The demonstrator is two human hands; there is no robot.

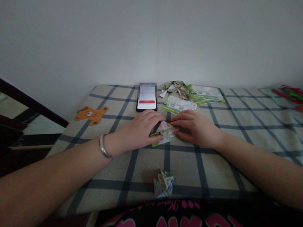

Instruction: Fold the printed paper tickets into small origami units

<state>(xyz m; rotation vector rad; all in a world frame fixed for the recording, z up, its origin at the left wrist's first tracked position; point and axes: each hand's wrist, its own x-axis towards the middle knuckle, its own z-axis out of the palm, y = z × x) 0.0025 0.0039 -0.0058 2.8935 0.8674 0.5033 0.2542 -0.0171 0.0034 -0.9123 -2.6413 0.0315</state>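
Note:
A partly folded printed paper [167, 133], white, green and orange, lies on the checked tablecloth between my two hands. My left hand [149, 127], with a silver bangle on its wrist, grips the paper's left side, thumb on top. On the right side, my right hand [195, 127] pinches the paper between thumb and fingers. The sheet's top comes to a point where the fingertips of both hands nearly meet. Closer to my body sits a folded paper piece [163, 183] with several pointed layers, touched by neither hand.
A phone [146, 101] with a lit screen lies beyond my left hand. Behind my right hand are a loose printed sheet [180, 104], several folded pieces [176, 88] and a sheet stack [207, 94]. A bear cutout [91, 115] lies left; red and green items [290, 96] lie far right.

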